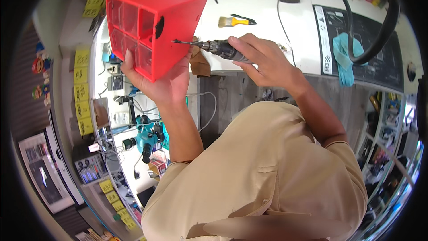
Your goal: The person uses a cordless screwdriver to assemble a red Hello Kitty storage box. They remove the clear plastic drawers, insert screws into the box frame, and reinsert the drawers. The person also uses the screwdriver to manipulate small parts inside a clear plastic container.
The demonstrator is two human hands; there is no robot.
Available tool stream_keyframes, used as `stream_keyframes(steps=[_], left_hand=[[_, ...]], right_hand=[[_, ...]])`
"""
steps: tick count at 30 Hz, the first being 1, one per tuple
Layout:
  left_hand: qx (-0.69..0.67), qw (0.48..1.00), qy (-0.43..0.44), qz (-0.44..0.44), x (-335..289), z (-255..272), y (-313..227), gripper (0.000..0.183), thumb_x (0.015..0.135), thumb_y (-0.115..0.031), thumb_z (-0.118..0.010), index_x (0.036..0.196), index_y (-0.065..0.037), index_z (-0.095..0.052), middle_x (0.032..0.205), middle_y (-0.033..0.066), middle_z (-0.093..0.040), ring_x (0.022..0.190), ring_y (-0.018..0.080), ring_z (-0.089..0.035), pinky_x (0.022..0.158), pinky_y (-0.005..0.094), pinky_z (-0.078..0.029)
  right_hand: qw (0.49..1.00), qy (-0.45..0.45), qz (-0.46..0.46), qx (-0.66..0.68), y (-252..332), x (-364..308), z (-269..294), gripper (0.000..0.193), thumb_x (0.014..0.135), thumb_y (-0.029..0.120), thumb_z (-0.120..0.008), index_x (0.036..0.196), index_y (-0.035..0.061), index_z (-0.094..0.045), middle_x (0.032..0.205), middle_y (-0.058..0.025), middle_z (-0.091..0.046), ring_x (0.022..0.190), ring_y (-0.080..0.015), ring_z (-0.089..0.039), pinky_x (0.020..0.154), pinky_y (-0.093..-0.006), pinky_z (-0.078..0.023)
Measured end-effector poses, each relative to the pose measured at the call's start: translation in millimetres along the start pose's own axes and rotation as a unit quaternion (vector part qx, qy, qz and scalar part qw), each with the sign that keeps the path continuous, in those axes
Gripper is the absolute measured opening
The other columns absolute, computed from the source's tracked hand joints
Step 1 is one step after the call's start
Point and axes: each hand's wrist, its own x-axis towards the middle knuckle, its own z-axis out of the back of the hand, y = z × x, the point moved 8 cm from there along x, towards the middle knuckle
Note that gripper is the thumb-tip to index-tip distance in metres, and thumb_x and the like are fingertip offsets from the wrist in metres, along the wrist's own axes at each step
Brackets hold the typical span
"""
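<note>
One dark opening (pixel 159 27) marks the largely uncut red box (pixel 174 22) gripped by the left hand (pixel 161 80), the right hand (pixel 266 59) clasping a rotary tool (pixel 217 48).

Red compartment box (pixel 180 20) and black rotary tool (pixel 223 49) in bare hands (pixel 269 60)

The red drawer cabinet (pixel 180 27) partly hides the left hand (pixel 167 87).
</note>
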Motion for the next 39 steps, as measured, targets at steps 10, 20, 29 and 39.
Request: stream_keyframes(steps=[10, 20, 29, 39], left_hand=[[-0.090, 0.991, 0.092, -0.034, -24.0, -45.4, -34.0, 0.068, 0.102, -0.059, -0.054, 0.155, -0.017, -0.052, 0.153, 0.0143, -0.056, 0.138, 0.0361, -0.055, 0.108, 0.0635, -0.049], [-0.118, 0.989, 0.079, -0.028, -38.0, -76.9, -26.8, 0.066, 0.104, -0.053, -0.053, 0.154, -0.011, -0.052, 0.149, 0.0175, -0.059, 0.127, 0.0360, -0.063, 0.103, 0.0574, -0.055], [-0.087, 0.994, 0.055, -0.036, -52.6, -85.1, -16.6, 0.062, 0.106, -0.052, -0.053, 0.152, -0.010, -0.053, 0.144, 0.0166, -0.063, 0.122, 0.0346, -0.067, 0.089, 0.0525, -0.061], [-0.096, 0.993, 0.059, -0.029, -68.2, -86.8, -14.6, 0.062, 0.106, -0.052, -0.052, 0.152, -0.011, -0.055, 0.145, 0.0154, -0.064, 0.124, 0.0339, -0.067, 0.091, 0.0550, -0.062]], right_hand=[[0.992, -0.068, 0.102, -0.036, 13.8, 63.3, 30.5, 0.094, 0.083, -0.002, -0.073, 0.164, 0.0381, -0.049, 0.100, -0.0045, -0.068, 0.079, -0.0303, -0.068, 0.064, -0.0416, -0.055], [0.987, -0.095, 0.130, -0.019, 16.8, 68.6, 65.1, 0.095, 0.080, -0.007, -0.074, 0.162, 0.0348, -0.051, 0.093, -0.0069, -0.057, 0.074, -0.0329, -0.062, 0.062, -0.0443, -0.051], [0.987, -0.102, 0.121, -0.003, 19.1, 64.2, 76.9, 0.097, 0.079, -0.007, -0.074, 0.163, 0.0351, -0.051, 0.091, -0.0076, -0.054, 0.070, -0.0322, -0.059, 0.061, -0.0444, -0.049], [0.987, -0.109, 0.115, 0.009, 23.4, 58.4, 84.4, 0.096, 0.078, -0.008, -0.078, 0.162, 0.0334, -0.052, 0.092, -0.0064, -0.056, 0.073, -0.0311, -0.061, 0.063, -0.0436, -0.050]])
